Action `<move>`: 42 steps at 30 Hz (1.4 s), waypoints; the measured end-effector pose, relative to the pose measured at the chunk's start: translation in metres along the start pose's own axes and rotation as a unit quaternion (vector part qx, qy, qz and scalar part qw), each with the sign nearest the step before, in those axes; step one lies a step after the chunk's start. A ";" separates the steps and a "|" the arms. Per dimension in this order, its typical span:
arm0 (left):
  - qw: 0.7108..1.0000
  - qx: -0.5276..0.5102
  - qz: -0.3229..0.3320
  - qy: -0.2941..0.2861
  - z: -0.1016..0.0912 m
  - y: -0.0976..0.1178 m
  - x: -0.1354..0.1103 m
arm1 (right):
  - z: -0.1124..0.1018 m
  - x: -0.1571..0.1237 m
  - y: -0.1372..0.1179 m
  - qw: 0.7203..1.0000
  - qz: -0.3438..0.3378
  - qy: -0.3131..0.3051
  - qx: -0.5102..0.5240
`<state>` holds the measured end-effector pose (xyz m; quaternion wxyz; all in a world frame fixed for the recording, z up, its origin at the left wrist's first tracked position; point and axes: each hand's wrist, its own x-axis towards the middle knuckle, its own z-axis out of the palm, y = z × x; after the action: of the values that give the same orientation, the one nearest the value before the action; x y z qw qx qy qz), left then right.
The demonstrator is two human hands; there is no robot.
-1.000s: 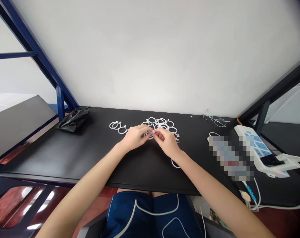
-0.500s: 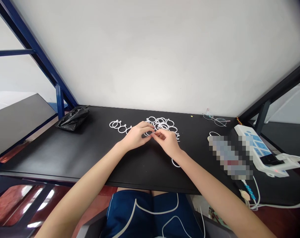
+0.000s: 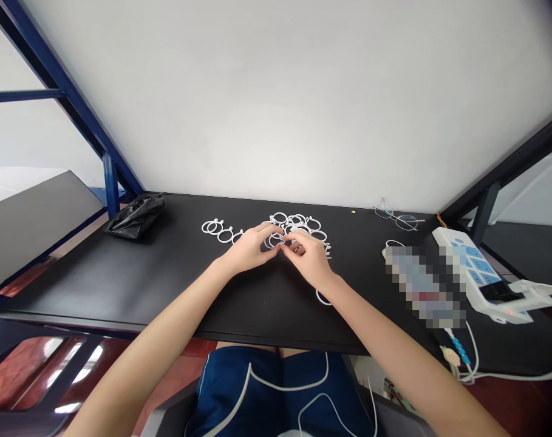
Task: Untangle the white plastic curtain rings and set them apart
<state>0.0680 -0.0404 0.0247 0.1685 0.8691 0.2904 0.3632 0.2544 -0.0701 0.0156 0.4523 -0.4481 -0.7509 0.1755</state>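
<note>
My left hand (image 3: 251,247) and my right hand (image 3: 308,256) meet over the black table, fingertips pinched together around a white curtain ring (image 3: 270,244). The ring is partly covered by the fingers, and its small eyelet is too small to make out. Just behind my hands lies a loose pile of several white curtain rings (image 3: 319,235) with small eyelets. To the left, a few more curtain rings (image 3: 225,235) lie in a row that runs behind my left hand. Another ring (image 3: 322,298) shows partly from under my right forearm.
A crumpled black plastic bag (image 3: 136,216) lies at the back left of the table (image 3: 157,285). On the right are eyeglasses (image 3: 407,223), a blurred-out phone-like object (image 3: 421,288) with a cable, and a white power strip (image 3: 480,273) with a plug. A wall stands behind.
The fingers have shifted slightly, and more of the ring between my hands shows. Both hands stay in nearly the same place; the pile looks unchanged.
</note>
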 end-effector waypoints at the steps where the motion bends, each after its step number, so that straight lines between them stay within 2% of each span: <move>1: 1.000 0.001 0.002 -0.003 0.000 0.000 0.000 | 0.000 0.000 0.000 1.000 -0.003 -0.001 -0.001; 10: 0.999 0.036 -0.015 -0.029 0.002 -0.005 -0.001 | 0.000 0.000 0.002 1.000 -0.012 0.002 -0.006; 23: 0.985 0.150 -0.064 -0.052 0.002 -0.009 0.000 | -0.001 -0.001 -0.002 1.000 -0.025 -0.017 -0.002; 32: 0.986 0.139 -0.063 -0.073 0.000 -0.007 -0.002 | -0.001 -0.001 -0.004 0.998 -0.039 -0.036 0.021; 42: 0.978 0.168 -0.084 -0.093 0.000 -0.006 0.000 | 0.000 -0.002 -0.002 0.998 -0.040 -0.039 -0.006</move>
<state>0.0658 -0.0361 0.0221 0.0764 0.8875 0.4022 0.2115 0.2539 -0.0727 0.0165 0.4271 -0.4135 -0.7859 0.1702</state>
